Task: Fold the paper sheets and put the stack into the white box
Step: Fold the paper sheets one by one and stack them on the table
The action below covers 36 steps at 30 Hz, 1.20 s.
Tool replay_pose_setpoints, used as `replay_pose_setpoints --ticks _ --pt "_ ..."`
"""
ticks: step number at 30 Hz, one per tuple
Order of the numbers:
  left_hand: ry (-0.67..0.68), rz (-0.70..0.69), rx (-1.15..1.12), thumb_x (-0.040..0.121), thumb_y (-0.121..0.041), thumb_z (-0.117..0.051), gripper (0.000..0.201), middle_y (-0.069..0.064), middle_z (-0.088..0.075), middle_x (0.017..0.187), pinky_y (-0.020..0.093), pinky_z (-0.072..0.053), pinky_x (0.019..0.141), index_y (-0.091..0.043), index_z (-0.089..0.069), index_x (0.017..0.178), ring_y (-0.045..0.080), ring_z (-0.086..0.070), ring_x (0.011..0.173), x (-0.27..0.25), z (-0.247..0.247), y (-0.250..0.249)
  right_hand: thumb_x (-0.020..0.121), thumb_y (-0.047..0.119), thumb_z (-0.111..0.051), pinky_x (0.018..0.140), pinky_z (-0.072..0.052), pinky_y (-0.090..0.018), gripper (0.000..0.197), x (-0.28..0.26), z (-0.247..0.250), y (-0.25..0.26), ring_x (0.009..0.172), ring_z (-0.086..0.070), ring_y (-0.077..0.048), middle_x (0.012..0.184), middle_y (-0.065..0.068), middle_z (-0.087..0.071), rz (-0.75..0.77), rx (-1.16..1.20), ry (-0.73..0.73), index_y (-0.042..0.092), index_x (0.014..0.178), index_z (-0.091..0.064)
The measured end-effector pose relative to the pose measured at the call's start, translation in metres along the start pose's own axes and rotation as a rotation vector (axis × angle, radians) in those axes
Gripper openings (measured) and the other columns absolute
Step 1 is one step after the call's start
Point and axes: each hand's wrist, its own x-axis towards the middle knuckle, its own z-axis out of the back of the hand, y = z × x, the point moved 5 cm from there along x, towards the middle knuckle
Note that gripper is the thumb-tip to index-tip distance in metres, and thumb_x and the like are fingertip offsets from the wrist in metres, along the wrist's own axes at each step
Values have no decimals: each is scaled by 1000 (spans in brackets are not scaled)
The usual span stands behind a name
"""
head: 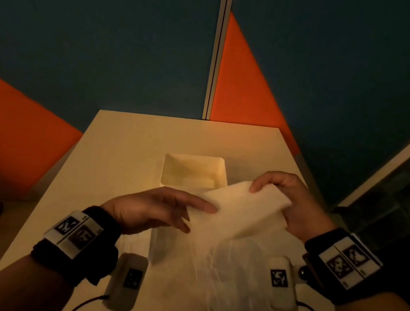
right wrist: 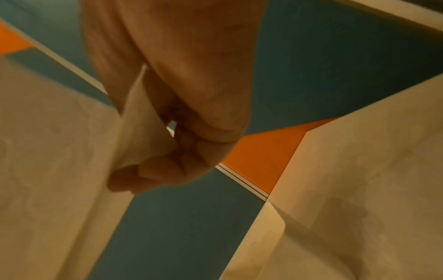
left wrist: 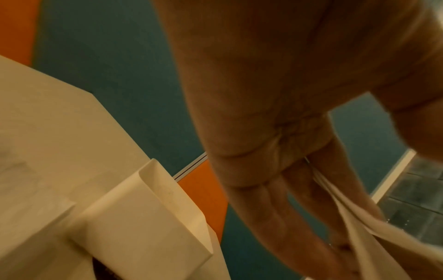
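Hands work a folded paper sheet (head: 237, 212) above the tabletop (head: 127, 146), just short of the white box (head: 171, 166) midway across: right hand (head: 293, 205) pinching its far corner, left hand (head: 151, 208) gripping the near edge between straight fingers.

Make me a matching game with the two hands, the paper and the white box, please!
Things:
1. left hand
2. right hand
3. folded paper
4. white box

States:
A. stands open-topped on the table, behind the paper
B. curled fingers grip one end of the paper
C. held up in the air between both hands
D. straight fingers pinch the paper's other end

Pairs: 1-D, 2-B, 3-C, 4-A
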Motion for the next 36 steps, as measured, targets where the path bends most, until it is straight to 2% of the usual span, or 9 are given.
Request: replay_pose_setpoints --ticks 4,7,10,14,18,21,24,27,36 --pt "27 33 -11 71 -22 -58 49 4 -59 130 24 -45 95 -16 -63 119 21 -55 119 4 -4 -8 83 -8 -53 54 -49 -25 47 2 -16 1 66 -60 -13 69 3 -65 -5 -174 124 20 48 -68" --pt "59 43 3 76 -17 -59 43 8 -60 129 27 -45 97 -15 -64 119 24 -55 120 9 -8 -9 81 -11 -56 56 -49 -17 37 0 -34 1 61 -62 -4 63 5 -67 -8 -234 239 12 54 -69" --pt "22 39 40 79 -2 -61 34 4 -66 120 25 -46 96 -17 -71 108 18 -58 116 15 -10 -2 82 -10 -56 63 -54 -21 27 0 -45 -1 68 -64 -12 75 -4 -70 -2 -241 305 10 70 -70" --pt "-229 50 5 79 6 -62 29 9 -70 111 33 -53 88 -12 -74 97 22 -65 100 14 3 11 86 -4 -57 66 -51 -28 29 10 -31 -18 81 -62 -21 95 -13 -67 -60 -189 193 15 107 -63" --pt "-567 78 -24 82 8 -59 31 3 -69 108 30 -57 76 -10 -71 104 23 -64 98 -8 34 32 85 2 -63 71 -46 -26 26 22 24 -71 89 -61 -20 102 -9 -65 -167 -337 -173 13 108 -62" --pt "-768 165 23 84 6 -58 30 7 -59 115 36 -55 79 -12 -67 107 28 -60 100 -31 57 56 78 4 -72 82 -46 -29 31 17 64 -122 102 -59 -26 107 -9 -62 -278 -580 -331 10 107 -61" --pt "-875 269 148 82 6 -63 32 12 -56 118 44 -51 89 -19 -66 102 33 -59 101 -49 76 83 77 16 -75 98 -42 -30 55 8 78 -157 120 -49 -23 134 -5 -49 -375 -833 -267 15 127 -53" --pt "-926 356 284 80 7 -63 41 12 -59 111 38 -52 85 -19 -64 112 34 -62 94 -60 83 102 78 30 -74 105 -38 -40 73 1 78 -174 130 -41 -23 146 2 -36 -427 -1018 -160 21 141 -38" --pt "-894 439 541 78 2 -63 50 4 -55 121 33 -47 88 -23 -60 120 22 -58 93 -61 88 120 93 31 -56 109 -32 -44 55 -1 78 -187 137 -34 -20 152 6 -31 -396 -1110 -145 24 144 -37"
